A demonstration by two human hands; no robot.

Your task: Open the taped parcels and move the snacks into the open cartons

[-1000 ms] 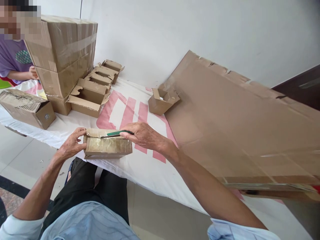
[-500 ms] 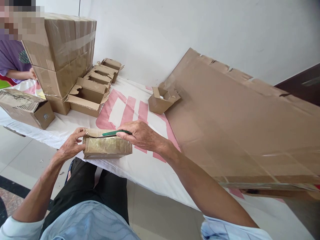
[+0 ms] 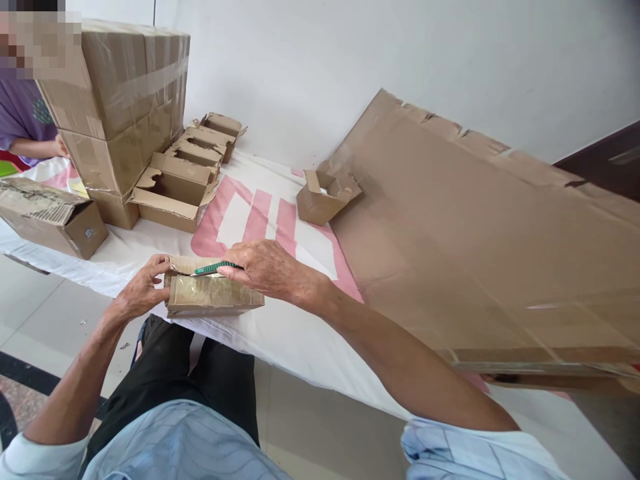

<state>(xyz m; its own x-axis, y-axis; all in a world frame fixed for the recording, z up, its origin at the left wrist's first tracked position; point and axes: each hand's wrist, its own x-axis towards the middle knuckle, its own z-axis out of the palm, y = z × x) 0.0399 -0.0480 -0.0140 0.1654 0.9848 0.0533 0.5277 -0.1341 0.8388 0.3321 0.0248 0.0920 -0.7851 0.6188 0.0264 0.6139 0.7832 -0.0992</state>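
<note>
A small taped cardboard box (image 3: 213,295) lies at the near edge of the white-covered table (image 3: 280,333). My left hand (image 3: 140,288) grips its left end, fingers curled over the top corner. My right hand (image 3: 267,268) rests on the box's top right and pinches a green-handled knife (image 3: 215,268), whose blade lies along the top seam pointing left.
Several opened small boxes (image 3: 175,193) stand in a row at the back left beside a stack of large taped cartons (image 3: 120,100). Another open box (image 3: 325,197) sits mid-table. A big flattened cardboard sheet (image 3: 490,247) covers the right. A person in purple (image 3: 25,120) is at far left.
My right hand has slid the green knife leftward along the top of the box. My left hand has kept its hold on the left end.
</note>
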